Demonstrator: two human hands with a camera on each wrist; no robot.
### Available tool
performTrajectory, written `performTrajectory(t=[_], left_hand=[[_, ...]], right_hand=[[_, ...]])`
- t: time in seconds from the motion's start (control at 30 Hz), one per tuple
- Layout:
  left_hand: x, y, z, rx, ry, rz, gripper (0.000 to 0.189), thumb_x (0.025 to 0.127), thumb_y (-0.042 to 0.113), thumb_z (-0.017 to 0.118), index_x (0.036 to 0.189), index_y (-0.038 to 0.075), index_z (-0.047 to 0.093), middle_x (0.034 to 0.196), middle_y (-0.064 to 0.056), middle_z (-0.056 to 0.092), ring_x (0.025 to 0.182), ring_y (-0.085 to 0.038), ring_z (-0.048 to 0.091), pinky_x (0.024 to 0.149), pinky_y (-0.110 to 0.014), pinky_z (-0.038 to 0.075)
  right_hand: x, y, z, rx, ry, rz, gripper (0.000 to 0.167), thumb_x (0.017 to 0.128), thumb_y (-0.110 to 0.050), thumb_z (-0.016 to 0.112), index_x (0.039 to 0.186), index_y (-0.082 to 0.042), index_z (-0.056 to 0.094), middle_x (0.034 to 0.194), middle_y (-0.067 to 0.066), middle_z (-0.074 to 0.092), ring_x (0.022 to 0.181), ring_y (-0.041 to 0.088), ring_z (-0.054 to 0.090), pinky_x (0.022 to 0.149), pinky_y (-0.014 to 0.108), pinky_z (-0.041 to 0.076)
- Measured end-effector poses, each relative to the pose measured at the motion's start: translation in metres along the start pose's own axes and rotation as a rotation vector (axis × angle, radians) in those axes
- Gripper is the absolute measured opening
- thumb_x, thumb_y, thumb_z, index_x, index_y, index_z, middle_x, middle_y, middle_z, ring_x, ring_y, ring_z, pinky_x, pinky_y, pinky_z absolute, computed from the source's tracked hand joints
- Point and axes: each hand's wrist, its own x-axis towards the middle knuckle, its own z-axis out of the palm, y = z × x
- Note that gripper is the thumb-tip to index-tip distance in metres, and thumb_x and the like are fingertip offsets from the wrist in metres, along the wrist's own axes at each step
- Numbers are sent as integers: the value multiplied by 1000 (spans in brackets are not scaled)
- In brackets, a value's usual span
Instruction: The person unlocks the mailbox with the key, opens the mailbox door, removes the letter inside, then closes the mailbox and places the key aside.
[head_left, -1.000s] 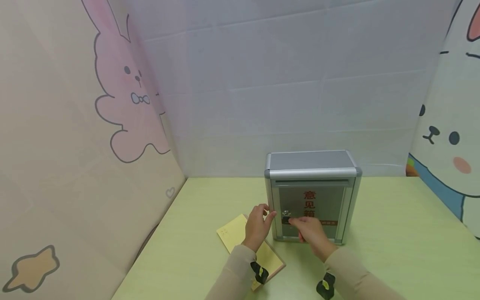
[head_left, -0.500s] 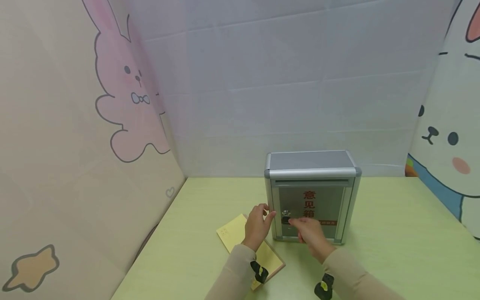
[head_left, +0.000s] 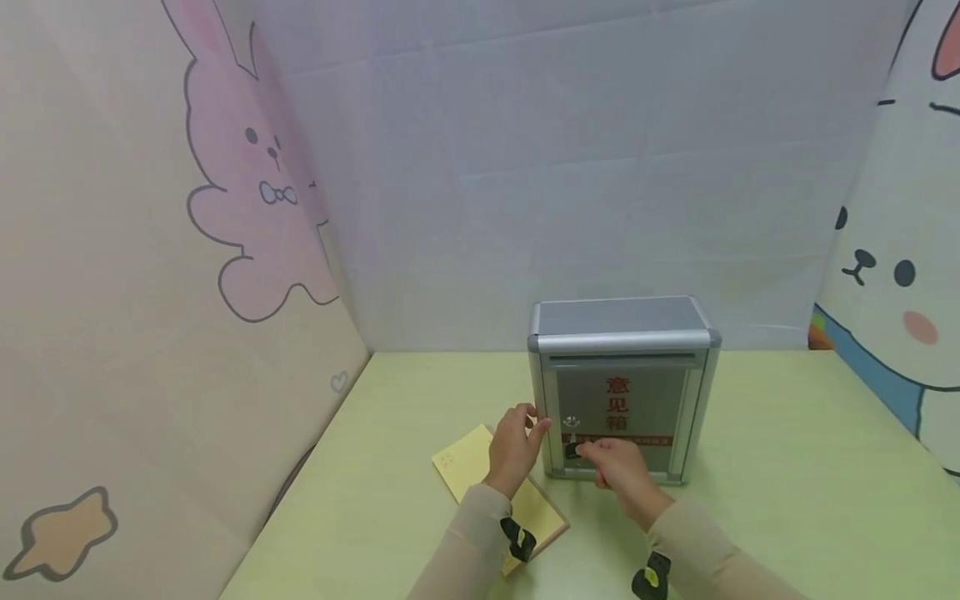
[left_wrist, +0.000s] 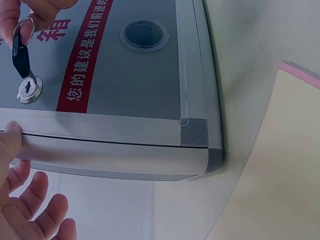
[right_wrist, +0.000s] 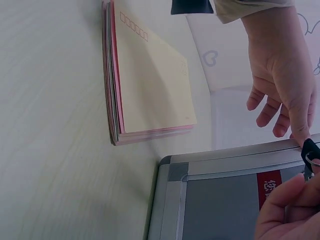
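Observation:
A grey metal suggestion box (head_left: 656, 400) with red lettering stands on the table. My right hand (head_left: 628, 475) pinches the ring of a black-headed key (left_wrist: 20, 59) in front of the door. In the left wrist view the key's blade overlaps the rim of the round silver lock (left_wrist: 29, 91), whose keyhole shows. At the box's left edge, my left hand (head_left: 513, 448) touches the frame with its thumb; its other fingers are loosely bent beside the side wall, as the right wrist view (right_wrist: 280, 80) also shows.
A stack of cream envelopes (right_wrist: 152, 85) lies aslant on the pale table (head_left: 787, 500), left of the box and partly under my left forearm. A white cloth (head_left: 480, 208) hangs behind. Cartoon-printed cloth walls stand at both sides.
My right hand has shifted slightly down with the key, which now hangs lower against the door, and more of the lock shows. The left hand stays at the box's edge.

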Motion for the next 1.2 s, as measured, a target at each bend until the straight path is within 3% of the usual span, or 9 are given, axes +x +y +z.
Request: performTrajectory(t=[0.27,0.53,0.93,1.2], left_hand=[[-1,0,-1,-11,-8,-16,22,93,29,62,100,8,57,82,1,52,64,-9,41,53,-24,35],[-1,0,-1,-2,1,-8,23,93,29,62,99,8,57,83,-3,54,62,-9,40,53,-24,35],[-1,0,0,2,-4,-16,25,93,31,62,100,7,58,82,-1,52,62,-9,39,53,-24,34],[-1,1,-1,6,4,-3,24,93,30,62,99,7,57,82,-2,52,61,-8,38,52,-24,33]], right_hand=[[-2,3,-3,4,5,4,17,88,-12,61,77,1,60,47,-3,36,45,11,37,58,33,39],[-5,15,-7,-14,-13,34,22,88,-10,60,67,-6,55,48,-4,35,46,10,35,54,30,37],[-6,34,-11,-6,-12,91,13,87,-10,61,83,1,66,50,-5,36,46,9,35,51,26,35],[-8,45,-10,11,6,92,19,84,-8,61,66,-6,56,48,-5,35,45,8,33,48,24,33]])
